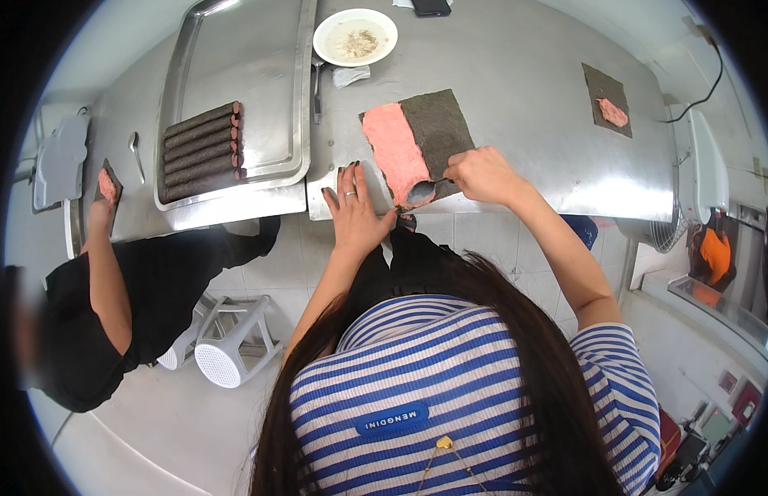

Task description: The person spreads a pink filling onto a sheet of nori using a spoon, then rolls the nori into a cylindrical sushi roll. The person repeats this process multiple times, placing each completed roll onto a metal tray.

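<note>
A dark seaweed sheet (437, 124) lies on the steel table before me, its left part coated with pink paste (394, 149). My right hand (485, 175) grips the handle of a metal spoon (421, 194), whose bowl rests on the paste at the sheet's near edge. Fingers spread, my left hand (358, 208) lies flat on the table just left of the sheet. Its thumb reaches the near left corner; whether it presses the sheet I cannot tell.
A metal tray (243, 66) with several seaweed rolls (202, 153) stands to the left. Beyond the sheet is a white bowl (356, 37) of cloudy liquid, near a utensil (318, 91). Another seaweed sheet with paste (613, 112) lies far right. At left, a co-worker's hand (100, 217) touches a paste-topped sheet.
</note>
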{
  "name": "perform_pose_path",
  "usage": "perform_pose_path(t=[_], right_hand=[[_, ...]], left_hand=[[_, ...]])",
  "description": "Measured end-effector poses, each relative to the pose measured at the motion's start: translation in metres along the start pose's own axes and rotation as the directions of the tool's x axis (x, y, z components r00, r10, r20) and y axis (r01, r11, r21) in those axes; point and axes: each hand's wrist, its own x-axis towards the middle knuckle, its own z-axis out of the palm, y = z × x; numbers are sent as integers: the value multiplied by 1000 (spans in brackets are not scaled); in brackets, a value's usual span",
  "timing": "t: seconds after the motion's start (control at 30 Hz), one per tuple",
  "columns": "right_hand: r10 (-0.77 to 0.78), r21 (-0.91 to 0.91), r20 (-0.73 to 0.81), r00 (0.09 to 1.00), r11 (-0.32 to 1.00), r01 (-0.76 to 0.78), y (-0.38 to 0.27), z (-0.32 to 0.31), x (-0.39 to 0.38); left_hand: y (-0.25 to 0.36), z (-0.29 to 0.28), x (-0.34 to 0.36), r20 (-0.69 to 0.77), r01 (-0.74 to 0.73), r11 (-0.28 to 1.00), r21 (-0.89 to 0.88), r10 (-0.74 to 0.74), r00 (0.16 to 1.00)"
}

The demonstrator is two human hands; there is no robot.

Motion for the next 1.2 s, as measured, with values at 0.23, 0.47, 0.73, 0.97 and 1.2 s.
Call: perform_pose_path(t=[0.23, 0.47, 0.73, 0.97, 1.2], right_hand=[[20, -7, -154, 988, 1000, -21, 25, -4, 60], [48, -6, 11, 999, 999, -48, 13, -25, 19], [27, -3, -57, 998, 1000, -28, 30, -11, 42], [45, -64, -140, 989, 996, -54, 63, -16, 103], [47, -122, -159, 986, 990, -67, 36, -21, 84]], left_hand=[[0, 0, 1, 15, 12, 1000, 16, -12, 1000], [-4, 5, 0, -14, 7, 1000, 10, -7, 1000], [-2, 0, 0, 18, 5, 1000, 14, -5, 1000], [0, -2, 1, 27, 8, 1000, 14, -8, 1000], [-3, 4, 1, -10, -8, 1000, 17, 9, 1000]])
